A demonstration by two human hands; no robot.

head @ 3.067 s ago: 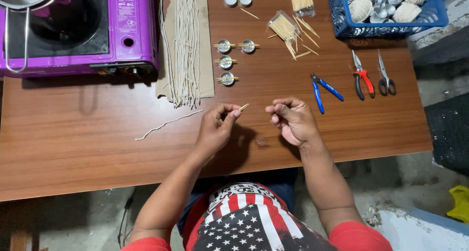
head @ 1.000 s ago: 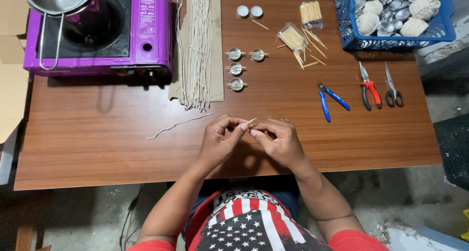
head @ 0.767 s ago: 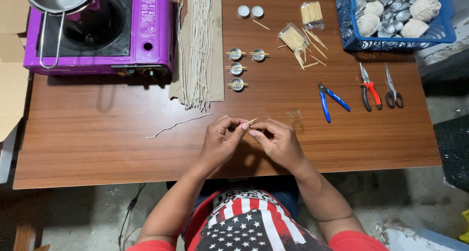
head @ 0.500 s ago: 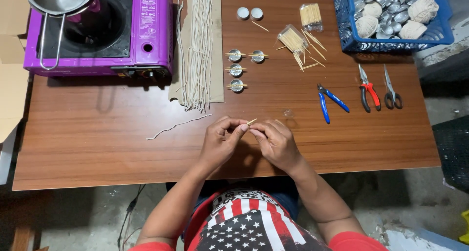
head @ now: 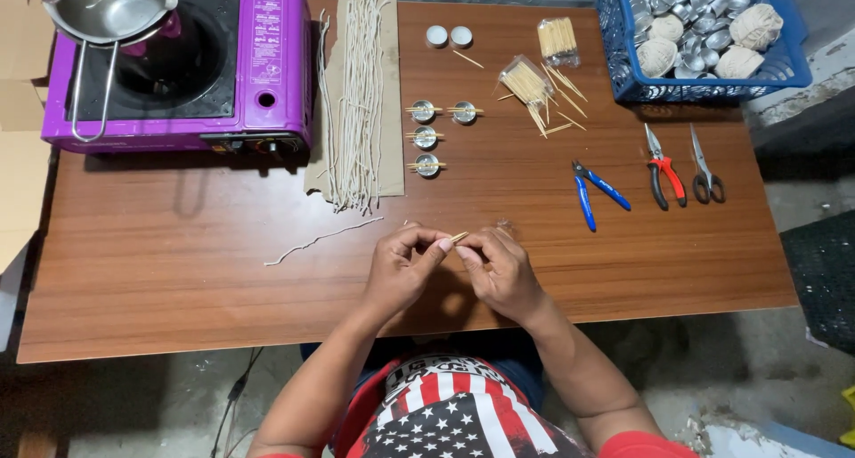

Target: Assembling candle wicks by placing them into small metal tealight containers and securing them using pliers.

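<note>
A wooden table (head: 178,298) fills the view from above, a person seated at its six o'clock edge; at eleven o'clock sits a purple camp stove (head: 178,66) with a steel pot (head: 111,8) on it, close to the table's left edge; at one o'clock a blue basket (head: 623,75) of metal cups and balls of string overhangs the far right corner. A strip of cardboard (head: 392,84) at twelve o'clock carries a row of cut wicks (head: 356,93); just right of it stand small metal cups (head: 426,137) with sticks laid across their rims; bundles of wooden sticks (head: 525,79) lie further right; blue pliers (head: 592,191), red pliers (head: 663,168) and scissors (head: 706,168) rest at three o'clock; one loose wick (head: 321,240) lies at nine o'clock of the hands.

The left hand (head: 401,275) and right hand (head: 503,275) meet at the table's centre, fingertips of both pinched narrow on a small stick (head: 459,237); whether a wick is also caught there is hard to tell. The step in hand looks like fitting a stick for another cup; the next move would call for a steady pinch and a short reach toward twelve o'clock. Bare wood lies open to left and right of the hands; the near edge is just under the wrists.
</note>
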